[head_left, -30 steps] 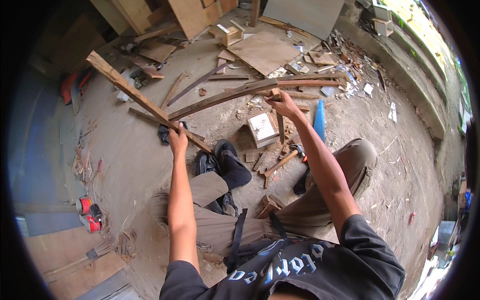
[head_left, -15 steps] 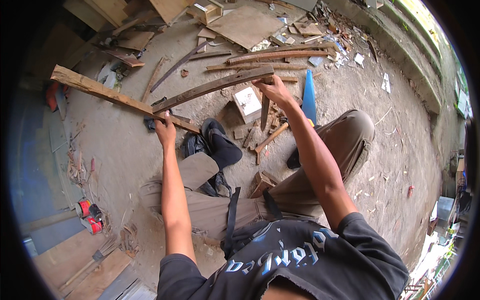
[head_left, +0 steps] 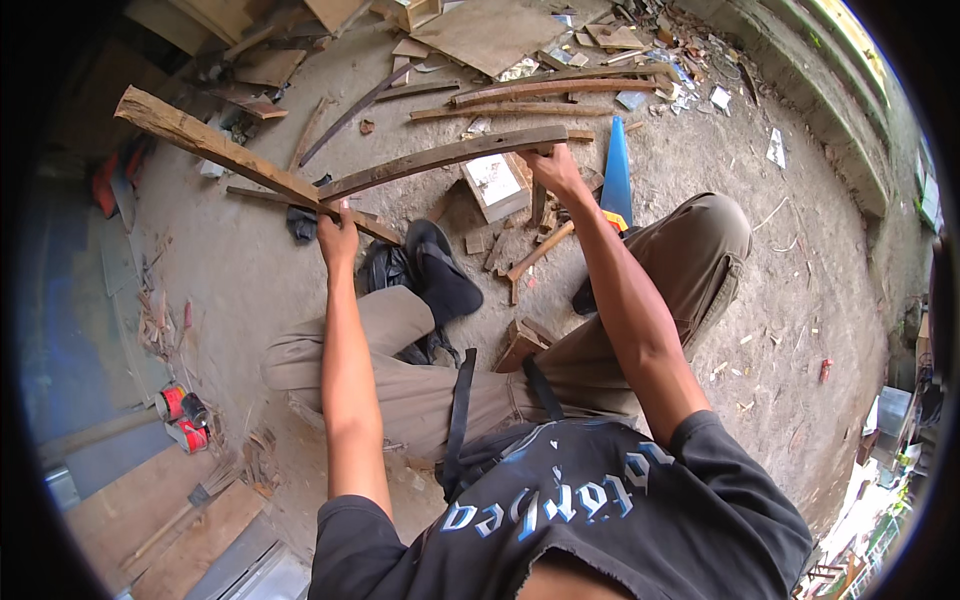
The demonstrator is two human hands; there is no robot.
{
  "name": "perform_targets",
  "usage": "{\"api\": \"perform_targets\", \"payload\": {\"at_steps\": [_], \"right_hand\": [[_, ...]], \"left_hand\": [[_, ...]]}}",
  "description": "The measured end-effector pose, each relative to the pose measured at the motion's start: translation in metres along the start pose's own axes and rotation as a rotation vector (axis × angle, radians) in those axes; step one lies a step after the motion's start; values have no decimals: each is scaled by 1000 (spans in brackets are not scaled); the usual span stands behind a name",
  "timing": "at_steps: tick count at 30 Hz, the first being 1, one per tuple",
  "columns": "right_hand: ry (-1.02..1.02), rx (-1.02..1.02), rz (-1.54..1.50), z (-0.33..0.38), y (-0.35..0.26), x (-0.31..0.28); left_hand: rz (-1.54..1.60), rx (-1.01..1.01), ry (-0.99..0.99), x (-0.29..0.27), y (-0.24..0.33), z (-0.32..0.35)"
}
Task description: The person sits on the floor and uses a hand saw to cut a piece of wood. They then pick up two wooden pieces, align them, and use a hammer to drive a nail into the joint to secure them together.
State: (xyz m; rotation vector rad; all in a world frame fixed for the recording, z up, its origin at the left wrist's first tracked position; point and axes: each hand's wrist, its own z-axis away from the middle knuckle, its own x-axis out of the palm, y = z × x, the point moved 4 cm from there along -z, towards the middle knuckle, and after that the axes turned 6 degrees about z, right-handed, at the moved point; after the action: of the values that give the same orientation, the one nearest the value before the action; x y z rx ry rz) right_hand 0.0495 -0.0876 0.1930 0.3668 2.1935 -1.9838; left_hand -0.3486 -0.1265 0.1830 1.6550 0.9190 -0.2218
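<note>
My left hand (head_left: pixel 338 236) is closed around the spot where two rough lengths of wood meet at an angle. One is a thick wooden batten (head_left: pixel 215 143) that slants up to the far left, its near end close to my sandalled foot. The other, a darker wooden strip (head_left: pixel 440 160), reaches across to the right. At that strip's right end my right hand (head_left: pixel 560 172) grips it from below, fingers partly hidden by the wood. Both pieces are held over the ground in front of my legs. A small wooden box (head_left: pixel 494 187) with a white top lies just beneath the strip.
Right of the box lie a handsaw (head_left: pixel 617 175) with a blue blade and a wooden-handled hammer (head_left: pixel 540 251). Several loose wood strips (head_left: pixel 520 110) and a plywood sheet (head_left: pixel 490 38) are beyond. Red cans (head_left: pixel 185 418) stand at left, near a brush; concrete steps (head_left: pixel 830 150) rise at far right.
Both hands have shifted slightly right with the joined wood pieces. The batten's far end has risen a little in the view, and the whole scene has moved slightly with my head.
</note>
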Motion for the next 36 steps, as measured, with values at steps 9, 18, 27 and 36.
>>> {"api": "perform_targets", "payload": {"at_steps": [9, 18, 27, 36], "right_hand": [[-58, 50, -35, 7, 3, -12], [-24, 20, 21, 2, 3, -12], [-41, 58, -9, 0, 3, -10], [-58, 33, -8, -9, 13, -11]], "left_hand": [[-5, -12, -69, 1, -19, -7], [20, 85, -44, -1, -14, 1], [-24, 60, -45, -2, -25, 4], [-22, 78, -20, -1, -16, 1]]}}
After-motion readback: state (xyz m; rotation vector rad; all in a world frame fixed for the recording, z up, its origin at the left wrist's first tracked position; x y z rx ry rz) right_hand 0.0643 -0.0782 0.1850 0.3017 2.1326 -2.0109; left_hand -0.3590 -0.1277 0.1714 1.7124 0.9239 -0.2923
